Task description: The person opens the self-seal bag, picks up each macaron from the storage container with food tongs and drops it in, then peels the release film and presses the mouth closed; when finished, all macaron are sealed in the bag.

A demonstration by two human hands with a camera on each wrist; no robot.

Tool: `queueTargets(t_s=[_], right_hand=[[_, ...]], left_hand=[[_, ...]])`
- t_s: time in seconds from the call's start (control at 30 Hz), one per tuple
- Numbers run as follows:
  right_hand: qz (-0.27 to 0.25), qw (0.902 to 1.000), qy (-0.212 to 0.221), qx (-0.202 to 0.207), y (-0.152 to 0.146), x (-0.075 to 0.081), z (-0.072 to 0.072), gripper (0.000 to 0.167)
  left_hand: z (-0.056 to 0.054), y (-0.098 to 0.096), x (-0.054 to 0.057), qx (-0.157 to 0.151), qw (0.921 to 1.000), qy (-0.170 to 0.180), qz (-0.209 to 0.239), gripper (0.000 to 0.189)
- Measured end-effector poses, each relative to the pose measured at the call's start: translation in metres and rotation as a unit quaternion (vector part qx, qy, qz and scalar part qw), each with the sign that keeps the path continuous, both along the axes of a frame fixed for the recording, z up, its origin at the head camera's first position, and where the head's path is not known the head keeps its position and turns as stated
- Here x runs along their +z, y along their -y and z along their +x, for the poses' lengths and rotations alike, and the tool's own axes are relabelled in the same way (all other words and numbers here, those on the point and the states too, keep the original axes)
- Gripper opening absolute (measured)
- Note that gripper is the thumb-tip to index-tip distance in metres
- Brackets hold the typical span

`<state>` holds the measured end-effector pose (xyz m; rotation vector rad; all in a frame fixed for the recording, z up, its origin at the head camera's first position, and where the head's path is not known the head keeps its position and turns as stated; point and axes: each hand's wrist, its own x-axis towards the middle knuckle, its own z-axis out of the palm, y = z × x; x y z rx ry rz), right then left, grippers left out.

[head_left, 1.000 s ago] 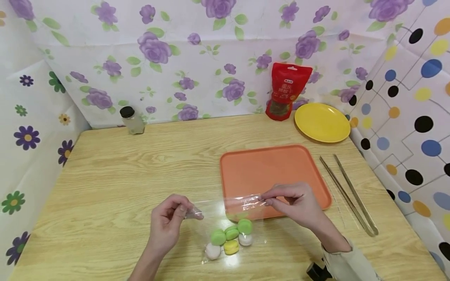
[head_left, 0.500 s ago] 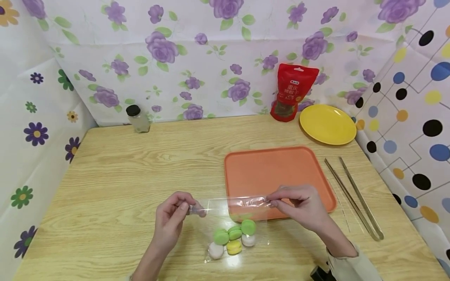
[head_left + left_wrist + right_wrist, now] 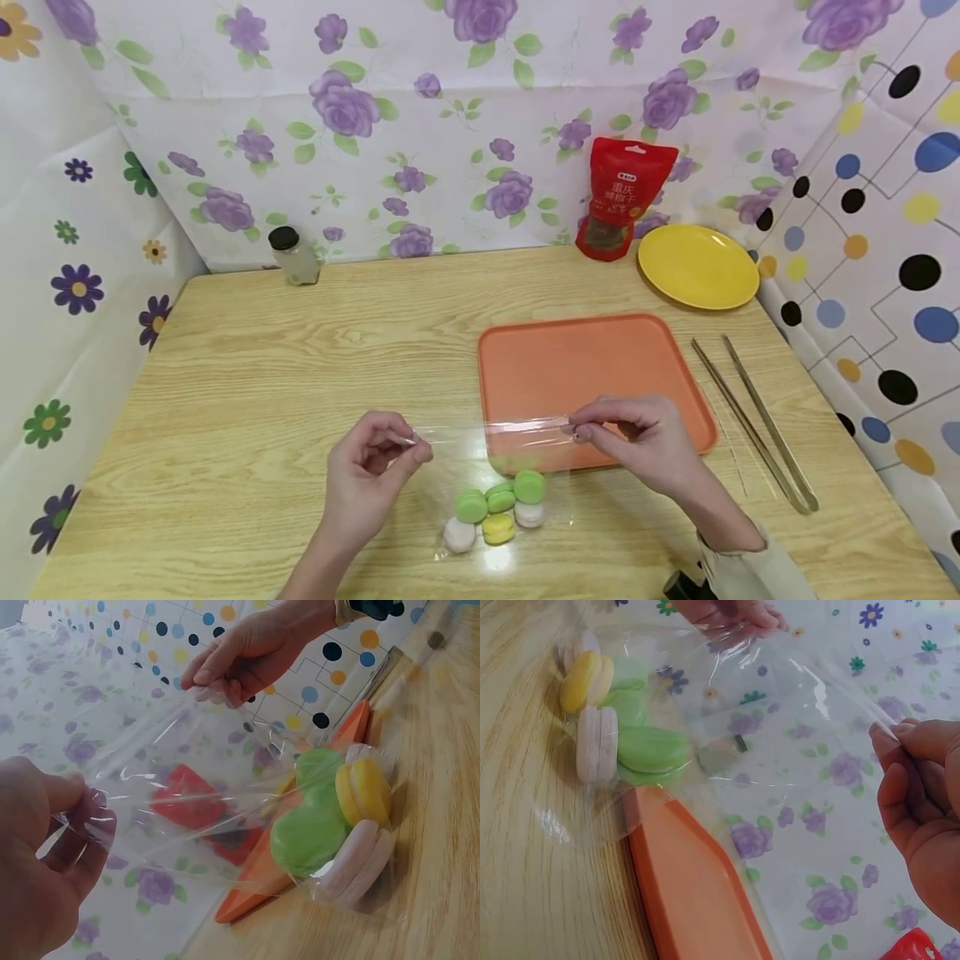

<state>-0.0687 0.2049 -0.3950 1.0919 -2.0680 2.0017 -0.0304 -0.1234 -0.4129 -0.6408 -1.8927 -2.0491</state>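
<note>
A clear plastic bag (image 3: 517, 427) stretches between both hands, its upper edge pulled nearly straight. In the bag's lower part lie several macarons: green ones (image 3: 471, 506) in a row, with a yellow one (image 3: 498, 528) and pale ones (image 3: 460, 535) below them. My left hand (image 3: 371, 471) pinches the bag's upper left corner between thumb and fingers. At the upper right corner, my right hand (image 3: 637, 442) holds the film between thumb and forefinger. From the left wrist view, the macarons (image 3: 307, 841) are bunched at the bag's bottom, close over the wooden table.
An orange tray (image 3: 577, 367) lies just behind the bag. To its right are metal tongs (image 3: 757, 425). Farther back stand a yellow plate (image 3: 697, 267), a red pouch (image 3: 626, 196) and a black-capped jar (image 3: 296, 257). Patterned cloth walls (image 3: 420, 125) bound the table (image 3: 300, 358).
My left fingers have shifted on the bag's corner, and the crumpled film that stuck out past the thumb is smoothed away. The right hand keeps its hold; the view has shifted slightly.
</note>
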Motion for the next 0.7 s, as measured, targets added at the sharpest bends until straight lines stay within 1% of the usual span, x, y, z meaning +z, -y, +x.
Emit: queueTargets(t_s=[0.03, 0.1, 0.17, 0.2, 0.23, 0.27, 0.3, 0.37, 0.43, 0.5, 0.57, 0.6, 0.63, 0.7], right_hand=[[0.013, 0.9998, 0.008, -0.01, -0.001, 0.001, 0.001, 0.036], [0.049, 0.9983, 0.007, -0.029, -0.002, 0.005, 0.002, 0.039], [0.096, 0.9941, -0.029, -0.043, -0.001, 0.011, 0.002, 0.044], [0.126, 0.9893, -0.054, -0.051, 0.001, 0.016, 0.001, 0.044], [0.162, 0.9809, -0.087, -0.063, 0.005, 0.022, 0.001, 0.042], [0.196, 0.9701, -0.123, -0.071, 0.01, 0.028, 0.001, 0.042], [0.231, 0.9565, -0.158, -0.081, 0.018, 0.035, 0.001, 0.04], [0.308, 0.9234, -0.209, -0.094, 0.039, 0.049, 0.004, 0.038], [0.365, 0.8936, -0.248, -0.082, 0.063, 0.06, 0.007, 0.035], [0.404, 0.8715, -0.27, -0.062, 0.086, 0.067, 0.009, 0.027], [0.429, 0.8587, -0.278, -0.037, 0.104, 0.071, 0.009, 0.016], [0.434, 0.8556, -0.281, -0.03, 0.11, 0.071, 0.009, 0.015], [0.435, 0.8548, -0.282, -0.025, 0.114, 0.071, 0.008, 0.015], [0.432, 0.8581, -0.277, -0.021, 0.118, 0.07, 0.008, 0.019]], left_hand=[[0.0, 0.0, 0.001, -0.002, 1.0, -0.007, 0.0, 0.03], [0.001, -0.002, 0.004, -0.007, 0.9996, -0.026, 0.003, 0.037], [0.002, -0.003, 0.005, -0.001, 0.9991, -0.041, -0.008, 0.042], [0.003, -0.004, 0.006, 0.005, 0.9989, -0.043, -0.018, 0.043], [0.003, -0.004, 0.007, 0.01, 0.9984, -0.048, -0.026, 0.042], [0.004, -0.004, 0.007, 0.016, 0.9979, -0.053, -0.034, 0.038], [0.006, -0.005, 0.008, 0.022, 0.9972, -0.058, -0.041, 0.037], [0.008, -0.007, 0.008, 0.028, 0.9962, -0.067, -0.049, 0.036], [0.01, -0.009, 0.009, 0.027, 0.9956, -0.074, -0.051, 0.036], [0.012, -0.011, 0.009, 0.023, 0.995, -0.085, -0.047, 0.04], [0.013, -0.013, 0.009, 0.015, 0.9945, -0.092, -0.048, 0.04], [0.013, -0.014, 0.009, 0.011, 0.9942, -0.096, -0.048, 0.04], [0.013, -0.015, 0.008, 0.006, 0.9938, -0.1, -0.048, 0.041], [0.012, -0.015, 0.008, -0.007, 0.9941, -0.095, -0.052, 0.04]])
